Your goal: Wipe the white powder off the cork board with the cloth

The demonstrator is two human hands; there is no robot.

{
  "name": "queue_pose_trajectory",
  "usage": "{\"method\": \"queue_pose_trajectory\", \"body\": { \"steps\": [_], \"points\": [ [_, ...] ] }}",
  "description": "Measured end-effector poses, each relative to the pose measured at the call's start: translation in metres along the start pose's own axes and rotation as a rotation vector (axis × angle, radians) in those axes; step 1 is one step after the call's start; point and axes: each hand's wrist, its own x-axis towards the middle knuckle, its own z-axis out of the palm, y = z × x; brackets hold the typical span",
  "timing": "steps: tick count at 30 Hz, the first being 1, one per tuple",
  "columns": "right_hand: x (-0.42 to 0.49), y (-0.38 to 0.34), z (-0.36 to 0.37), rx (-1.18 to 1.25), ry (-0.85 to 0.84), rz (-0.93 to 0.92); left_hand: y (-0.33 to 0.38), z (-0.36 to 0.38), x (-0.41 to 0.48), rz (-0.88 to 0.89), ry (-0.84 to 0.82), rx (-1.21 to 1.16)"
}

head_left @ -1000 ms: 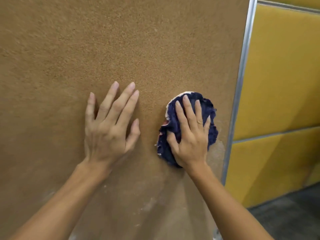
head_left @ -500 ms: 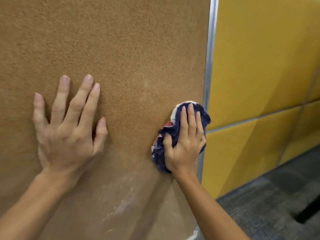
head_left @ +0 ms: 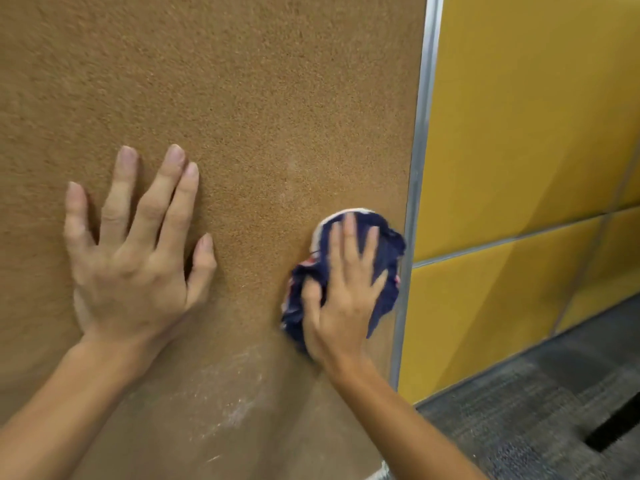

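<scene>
The upright cork board fills most of the view. My right hand presses a crumpled dark blue cloth flat against the board, close to its right metal edge. My left hand lies flat on the cork to the left, fingers spread, holding nothing. Streaks of white powder smear the board below and between the two hands. A faint pale patch shows above the cloth.
A silver metal frame strip runs down the board's right edge. Yellow wall panels stand behind to the right. Grey carpet covers the floor at lower right, with a dark object on it.
My right hand and the cloth have slid right across the board to the metal edge, then slightly back left. The view swung right and back. My left hand stays flat on the cork.
</scene>
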Motion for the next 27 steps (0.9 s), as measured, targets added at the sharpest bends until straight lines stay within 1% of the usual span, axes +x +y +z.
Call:
{"method": "queue_pose_trajectory", "body": {
  "steps": [2,3,4,5,6,9,10,11,14,16,18,19,20,23,24,25,26,27],
  "points": [
    [0.012,-0.025,0.002,-0.038,-0.061,-0.323,0.003,-0.002,-0.001,0.013,0.033,0.059],
    [0.029,-0.031,0.001,-0.064,-0.052,-0.449,0.003,-0.003,0.0,0.021,0.046,0.07],
    [0.046,-0.032,0.001,-0.079,-0.035,-0.496,0.003,-0.003,0.0,0.025,0.054,0.078],
    [0.059,-0.028,0.0,-0.087,-0.003,-0.467,0.003,-0.004,0.0,0.027,0.056,0.086],
    [0.065,-0.021,0.0,-0.081,0.034,-0.369,0.002,-0.003,0.0,0.029,0.058,0.096],
    [0.029,-0.002,0.002,0.001,0.104,0.112,0.002,-0.001,-0.001,0.028,0.066,0.131],
    [0.006,-0.004,0.003,0.01,0.084,0.185,0.002,-0.002,-0.001,0.029,0.071,0.138],
    [-0.017,-0.009,0.005,-0.01,0.033,0.166,0.003,-0.002,-0.001,0.031,0.073,0.137],
    [-0.056,-0.037,0.009,-0.093,-0.176,-0.148,0.002,-0.006,0.0,0.014,0.051,0.103],
    [-0.036,-0.049,0.004,-0.077,-0.207,-0.295,0.0,-0.013,-0.003,0.024,0.021,0.071],
    [-0.007,-0.051,-0.002,-0.093,-0.159,-0.382,-0.005,-0.025,-0.008,0.056,0.001,0.061],
    [0.002,-0.044,-0.005,-0.116,-0.115,-0.376,-0.009,-0.031,-0.012,0.061,0.002,0.056],
    [0.003,-0.032,-0.006,-0.133,-0.072,-0.304,-0.013,-0.038,-0.02,0.046,0.005,0.054],
    [-0.032,-0.006,-0.004,-0.108,-0.007,0.149,-0.019,-0.05,-0.05,-0.021,0.03,0.056],
    [-0.056,-0.008,-0.001,-0.119,-0.026,0.227,-0.018,-0.051,-0.062,-0.024,0.025,0.043],
    [-0.083,-0.014,0.003,-0.142,-0.071,0.199,-0.015,-0.05,-0.076,-0.013,0.015,0.027],
    [-0.108,-0.021,0.009,-0.158,-0.133,0.075,-0.011,-0.047,-0.09,0.0,0.007,0.013],
    [-0.126,-0.033,0.012,-0.163,-0.201,-0.097,-0.009,-0.045,-0.102,0.009,-0.008,0.006]
  ]
}}
